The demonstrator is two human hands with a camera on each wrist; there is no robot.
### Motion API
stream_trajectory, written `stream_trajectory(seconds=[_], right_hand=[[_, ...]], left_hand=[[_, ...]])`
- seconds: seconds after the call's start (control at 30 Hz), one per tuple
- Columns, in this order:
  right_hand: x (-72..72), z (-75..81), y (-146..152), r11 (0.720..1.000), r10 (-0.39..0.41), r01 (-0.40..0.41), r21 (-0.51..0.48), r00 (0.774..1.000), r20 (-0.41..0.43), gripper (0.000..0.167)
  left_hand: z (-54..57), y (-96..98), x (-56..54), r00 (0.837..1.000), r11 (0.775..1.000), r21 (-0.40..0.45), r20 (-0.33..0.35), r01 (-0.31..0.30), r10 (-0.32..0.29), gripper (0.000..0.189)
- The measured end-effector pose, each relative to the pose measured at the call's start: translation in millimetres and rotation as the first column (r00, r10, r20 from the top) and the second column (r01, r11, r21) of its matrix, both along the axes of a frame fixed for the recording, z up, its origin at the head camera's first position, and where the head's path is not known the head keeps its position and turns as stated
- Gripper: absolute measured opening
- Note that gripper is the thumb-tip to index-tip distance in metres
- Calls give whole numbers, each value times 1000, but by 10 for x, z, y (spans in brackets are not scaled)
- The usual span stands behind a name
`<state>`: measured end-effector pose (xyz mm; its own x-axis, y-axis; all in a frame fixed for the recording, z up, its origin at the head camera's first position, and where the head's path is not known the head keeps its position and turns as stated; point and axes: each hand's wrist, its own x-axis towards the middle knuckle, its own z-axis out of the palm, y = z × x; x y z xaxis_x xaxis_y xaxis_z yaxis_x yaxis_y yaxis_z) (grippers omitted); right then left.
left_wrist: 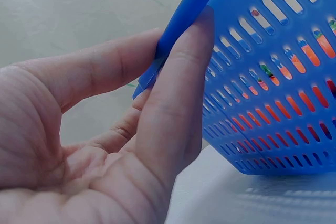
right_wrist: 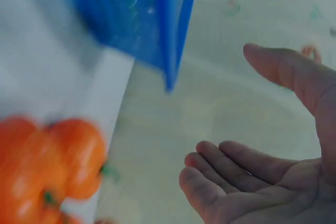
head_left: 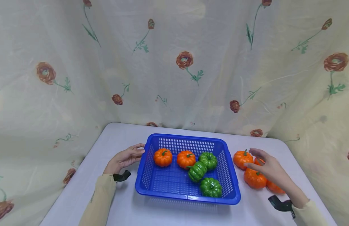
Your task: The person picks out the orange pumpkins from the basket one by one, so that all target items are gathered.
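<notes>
A blue plastic basket [head_left: 169,197] stands on the table, holding two orange pumpkins [head_left: 163,157] and three green pumpkins [head_left: 210,187]. My left hand [head_left: 127,159] pinches the basket's left rim between thumb and fingers, as the rim [left_wrist: 184,19] in the left wrist view shows. Over to the right, my right hand [head_left: 269,164] hovers above several loose orange pumpkins [head_left: 255,179], partly covering them. Its fingers are spread from the thumb, and the palm of this hand [right_wrist: 273,182] holds nothing in the right wrist view.
The white table [head_left: 120,207] has rounded far corners. A flower-patterned cloth [head_left: 163,88] hangs behind it and along both sides. The loose pumpkins lie just right of the basket's right wall. Each wrist carries a black strap [head_left: 122,176].
</notes>
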<state>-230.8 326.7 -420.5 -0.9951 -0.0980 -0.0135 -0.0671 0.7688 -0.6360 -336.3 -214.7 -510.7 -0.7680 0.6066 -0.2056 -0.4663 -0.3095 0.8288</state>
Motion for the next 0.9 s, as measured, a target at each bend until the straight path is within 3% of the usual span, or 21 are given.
stream_trajectory(seconds=[0.23, 0.6, 0.9], right_hand=[[-221, 129, -561, 988, 156, -156, -2, 988, -11, 77], [-670, 48, -1318, 926, 368, -371, 76, 929, 43, 75], [-972, -75, -1659, 890, 433, -448, 79, 888, 155, 65]], left_hand=[[-23, -9, 2, 1000, 1000, 2, -19, 9, -9, 25], [-40, -31, -9, 1000, 1000, -7, -5, -25, 25, 27], [-40, -18, -25, 999, 998, -38, -3, -42, 42, 31]])
